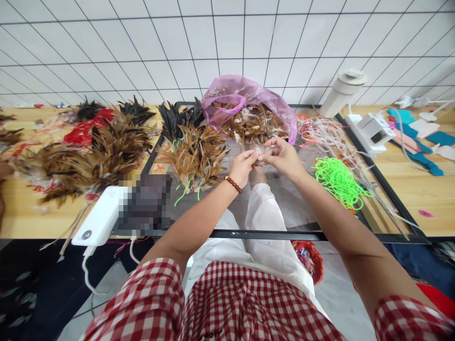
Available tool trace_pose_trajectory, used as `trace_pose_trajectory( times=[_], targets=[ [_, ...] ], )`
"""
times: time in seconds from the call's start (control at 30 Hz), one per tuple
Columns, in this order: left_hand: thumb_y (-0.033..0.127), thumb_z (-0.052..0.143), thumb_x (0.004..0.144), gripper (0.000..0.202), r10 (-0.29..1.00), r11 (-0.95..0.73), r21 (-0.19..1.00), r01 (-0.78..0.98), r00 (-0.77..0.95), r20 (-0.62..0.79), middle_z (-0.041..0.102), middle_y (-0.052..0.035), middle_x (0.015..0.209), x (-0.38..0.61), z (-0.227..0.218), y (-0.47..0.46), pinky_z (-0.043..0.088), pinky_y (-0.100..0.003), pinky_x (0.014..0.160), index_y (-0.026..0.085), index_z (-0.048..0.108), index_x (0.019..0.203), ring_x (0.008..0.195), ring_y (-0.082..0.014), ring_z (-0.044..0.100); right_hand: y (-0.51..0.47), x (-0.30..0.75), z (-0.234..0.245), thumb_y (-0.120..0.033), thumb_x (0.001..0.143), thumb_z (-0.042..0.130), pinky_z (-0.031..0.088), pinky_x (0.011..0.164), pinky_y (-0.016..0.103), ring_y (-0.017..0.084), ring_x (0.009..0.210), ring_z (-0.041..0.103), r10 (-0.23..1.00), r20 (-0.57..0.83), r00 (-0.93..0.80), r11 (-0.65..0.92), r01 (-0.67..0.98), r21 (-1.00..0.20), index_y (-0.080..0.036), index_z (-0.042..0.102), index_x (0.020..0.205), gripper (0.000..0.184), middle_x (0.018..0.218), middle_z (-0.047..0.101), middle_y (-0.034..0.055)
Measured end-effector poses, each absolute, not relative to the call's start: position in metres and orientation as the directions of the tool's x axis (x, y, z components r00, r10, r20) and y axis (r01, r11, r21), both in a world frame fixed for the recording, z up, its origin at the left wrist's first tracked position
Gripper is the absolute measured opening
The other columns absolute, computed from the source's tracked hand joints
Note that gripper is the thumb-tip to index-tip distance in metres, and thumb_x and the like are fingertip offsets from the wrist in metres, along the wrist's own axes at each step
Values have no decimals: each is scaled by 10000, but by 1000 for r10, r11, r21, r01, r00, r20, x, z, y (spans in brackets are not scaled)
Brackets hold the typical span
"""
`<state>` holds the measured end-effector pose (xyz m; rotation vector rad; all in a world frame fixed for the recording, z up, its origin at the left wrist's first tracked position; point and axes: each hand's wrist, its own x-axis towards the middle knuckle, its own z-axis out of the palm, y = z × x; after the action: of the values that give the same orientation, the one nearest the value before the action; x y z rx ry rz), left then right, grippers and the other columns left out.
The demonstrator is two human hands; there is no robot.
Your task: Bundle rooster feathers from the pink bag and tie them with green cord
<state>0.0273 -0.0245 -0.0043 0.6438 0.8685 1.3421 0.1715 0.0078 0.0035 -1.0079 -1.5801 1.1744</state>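
My left hand (243,166) and my right hand (282,155) meet above the glass table top (284,208), fingertips pinched together on a small bunch of feathers (260,154) held between them. A bead bracelet (233,184) circles my left wrist. Just beyond the hands lies a pink plastic bag (245,97) filled with loose brown and white feathers. Left of the hands rests a tied bundle of brown feathers (195,156) with green string ends.
A heap of neon green cord (339,182) lies right of my hands, pale cords behind it. Brown, black and red feather piles (95,142) cover the wooden table on the left. A white power bank (101,215) sits at the near edge. A white bottle (341,92) stands far right.
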Motion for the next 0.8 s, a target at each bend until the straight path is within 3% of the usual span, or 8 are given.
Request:
trace_pose_trajectory(
  times=[0.23,0.37,0.47,0.6,0.7,0.8],
  targets=[
    [295,847,761,273,987,158,864,-478,54,-151,628,12,562,27,-6,-26,412,-210,522,126,659,660,475,-63,543,10,175,9,-561,746,798,510,755,356,175,731,628,855,387,-344,446,108,-889,-231,732,848,351,737,674,6],
    [256,802,810,284,988,153,873,-462,95,-123,601,13,552,27,-7,-27,386,-204,509,118,641,621,465,-50,516,22,176,12,-529,748,806,502,680,345,171,628,606,843,246,-479,321,79,-944,-209,669,740,348,637,648,6],
    [252,784,828,237,989,129,851,-509,4,-148,560,38,530,28,-7,-25,379,-197,512,126,660,670,463,-44,488,44,165,20,-432,779,782,468,653,312,149,610,561,866,208,-455,326,197,-925,-192,673,715,272,626,636,4],
    [243,747,854,206,970,87,825,-558,-141,-197,545,54,515,31,-10,-23,366,-187,515,136,661,700,464,-39,473,80,124,27,-183,782,714,481,775,315,177,757,625,864,306,-400,493,548,-676,-186,742,785,28,785,721,24],
    [234,744,849,197,960,81,829,-554,-179,-214,556,54,515,33,-12,-23,363,-185,522,137,666,696,464,-36,474,97,89,23,-196,803,700,500,852,352,233,902,663,881,280,-381,472,744,-472,-217,775,937,155,917,747,56],
    [208,733,849,176,957,76,819,-569,-188,-219,566,51,516,34,-14,-24,373,-187,534,135,674,699,468,-38,483,106,72,16,-232,836,677,512,867,379,261,967,669,893,262,-366,445,804,-394,-227,775,981,174,1011,736,89]
  ],
)
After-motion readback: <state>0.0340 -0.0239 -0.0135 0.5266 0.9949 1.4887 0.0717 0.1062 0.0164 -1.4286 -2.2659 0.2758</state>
